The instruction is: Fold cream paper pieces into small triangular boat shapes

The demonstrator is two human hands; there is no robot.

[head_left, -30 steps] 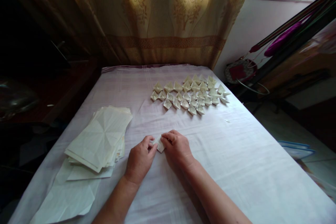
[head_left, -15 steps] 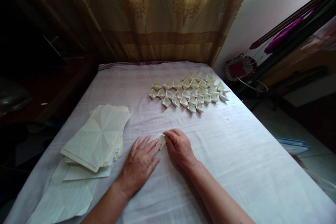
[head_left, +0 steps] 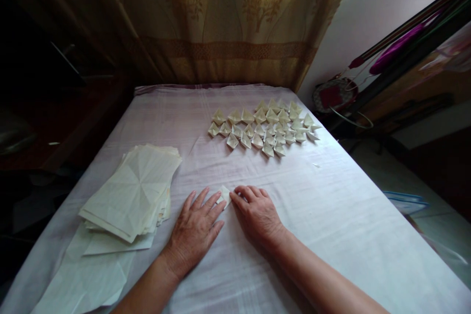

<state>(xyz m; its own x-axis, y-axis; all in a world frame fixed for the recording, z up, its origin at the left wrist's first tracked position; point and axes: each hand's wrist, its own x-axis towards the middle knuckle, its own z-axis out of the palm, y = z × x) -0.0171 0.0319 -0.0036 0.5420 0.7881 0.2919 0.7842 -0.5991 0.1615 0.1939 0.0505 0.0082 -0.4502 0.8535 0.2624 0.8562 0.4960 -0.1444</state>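
A small folded piece of pale paper [head_left: 225, 196] lies on the cloth between my hands. My left hand [head_left: 195, 228] rests flat with fingers spread, its fingertips over the paper's left side. Curled inward, my right hand [head_left: 259, 213] has its fingertips at the paper's right corner; its palm side is hidden. Farther back stand several small folded paper pieces [head_left: 270, 130] with pointed tips, grouped in uneven rows. At the left is a stack of creased paper sheets [head_left: 138, 189].
The table's pale checked cloth [head_left: 312, 245] spreads around everything. More creased sheets [head_left: 88, 272] stick out below the stack. A tiny paper scrap [head_left: 316, 165] lies at the right. A gold patterned curtain [head_left: 228, 24] hangs behind, and a bag [head_left: 333, 95] is past the right edge.
My right hand has shifted slightly right and its fingers have loosened a little, so more of the folded paper shows. The left hand stays nearly in place. The view has moved slightly.
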